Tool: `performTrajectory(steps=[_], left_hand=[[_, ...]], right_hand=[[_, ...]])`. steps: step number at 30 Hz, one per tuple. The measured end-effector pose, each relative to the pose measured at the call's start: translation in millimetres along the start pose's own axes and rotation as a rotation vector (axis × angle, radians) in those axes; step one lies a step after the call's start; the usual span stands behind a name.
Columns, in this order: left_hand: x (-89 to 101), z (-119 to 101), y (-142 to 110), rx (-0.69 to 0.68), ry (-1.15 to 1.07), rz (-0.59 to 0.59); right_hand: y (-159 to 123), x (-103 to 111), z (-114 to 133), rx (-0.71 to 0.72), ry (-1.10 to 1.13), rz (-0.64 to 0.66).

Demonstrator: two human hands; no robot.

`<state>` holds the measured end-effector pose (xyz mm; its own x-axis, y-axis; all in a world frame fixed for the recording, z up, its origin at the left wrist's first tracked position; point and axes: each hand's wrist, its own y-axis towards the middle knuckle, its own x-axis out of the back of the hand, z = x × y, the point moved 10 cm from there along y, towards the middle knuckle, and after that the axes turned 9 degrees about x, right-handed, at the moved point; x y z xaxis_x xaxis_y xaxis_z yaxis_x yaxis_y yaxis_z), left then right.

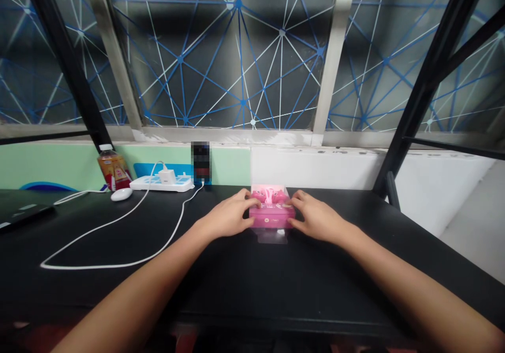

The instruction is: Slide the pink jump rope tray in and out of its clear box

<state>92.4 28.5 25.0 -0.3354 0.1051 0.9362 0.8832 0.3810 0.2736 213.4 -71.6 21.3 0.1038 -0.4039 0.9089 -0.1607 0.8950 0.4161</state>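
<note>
A pink box (272, 219) with a clear wrapped top and a pink pattern inside sits on the black table, close to the middle. My left hand (231, 213) grips its left side, fingers reaching over the near corner. My right hand (315, 217) presses against the right side, fingertips on the edge. A clear plastic flap (272, 237) sticks out from the box's near side.
The black table (252, 284) also carries a white mouse (121, 194), a white power strip (161, 183) with a charger, a looping white cable (106, 258), an amber drink bottle (114, 169) and a dark laptop (23, 213) at the left. Black metal posts stand at both sides.
</note>
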Motion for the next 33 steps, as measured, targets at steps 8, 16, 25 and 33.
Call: performTrajectory(steps=[8,16,25,33], left_hand=[[-5.2,-3,2,-0.088,-0.130,0.030],[-4.8,-1,3,-0.058,-0.143,0.034],[-3.6,-5,-1,-0.084,-0.166,0.061],[-5.4,-1,3,-0.069,-0.123,0.004]], right_hand=[[2,-10,40,0.241,-0.006,0.064],[-1,-11,43,0.238,0.013,0.117],[3,-1,22,0.142,0.154,-0.098],[4,-9,11,0.188,0.209,-0.111]])
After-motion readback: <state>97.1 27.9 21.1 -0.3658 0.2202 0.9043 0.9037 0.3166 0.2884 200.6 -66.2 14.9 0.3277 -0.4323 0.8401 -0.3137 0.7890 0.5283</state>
